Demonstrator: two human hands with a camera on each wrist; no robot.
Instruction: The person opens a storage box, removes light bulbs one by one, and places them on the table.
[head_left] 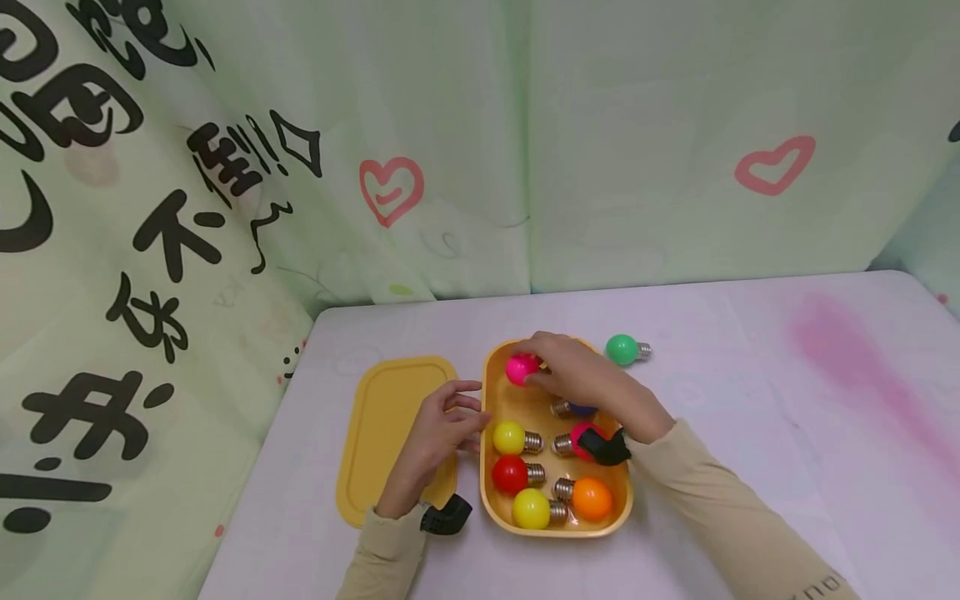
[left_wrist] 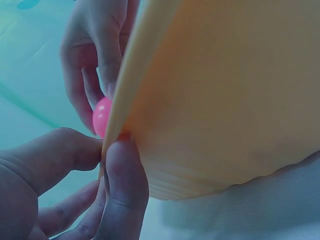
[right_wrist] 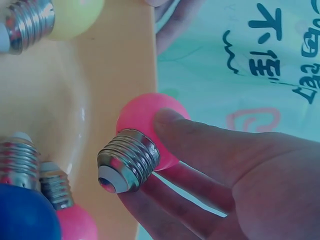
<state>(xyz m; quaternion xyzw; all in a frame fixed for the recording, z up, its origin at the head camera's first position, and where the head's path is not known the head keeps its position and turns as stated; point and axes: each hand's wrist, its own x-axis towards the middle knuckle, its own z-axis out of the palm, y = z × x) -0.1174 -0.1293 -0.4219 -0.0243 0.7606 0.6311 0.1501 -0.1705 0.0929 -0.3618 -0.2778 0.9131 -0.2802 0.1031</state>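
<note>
In the head view my right hand (head_left: 573, 367) is over the far end of a yellow plastic box (head_left: 487, 492). It holds a pink light bulb (right_wrist: 150, 115) between thumb and fingers; the right wrist view shows the bulb's metal screw base (right_wrist: 129, 160) uncovered. My left hand (head_left: 446, 429) pinches the box's left rim, thumb and finger on either side of the wall in the left wrist view. Inside the box lie two yellow bulbs (head_left: 508, 437), a red bulb (head_left: 510, 474), an orange bulb (head_left: 592, 498), another pink bulb (right_wrist: 77, 225) and a blue bulb (right_wrist: 27, 215), partly hidden by my right hand.
A yellow lid (head_left: 390, 417) lies flat on the table left of the box, partly under my left hand. Beyond the box's far right corner a green bulb (head_left: 622, 350) lies on the pale tablecloth (head_left: 750, 400). Printed curtains (head_left: 600, 167) hang behind and at the left.
</note>
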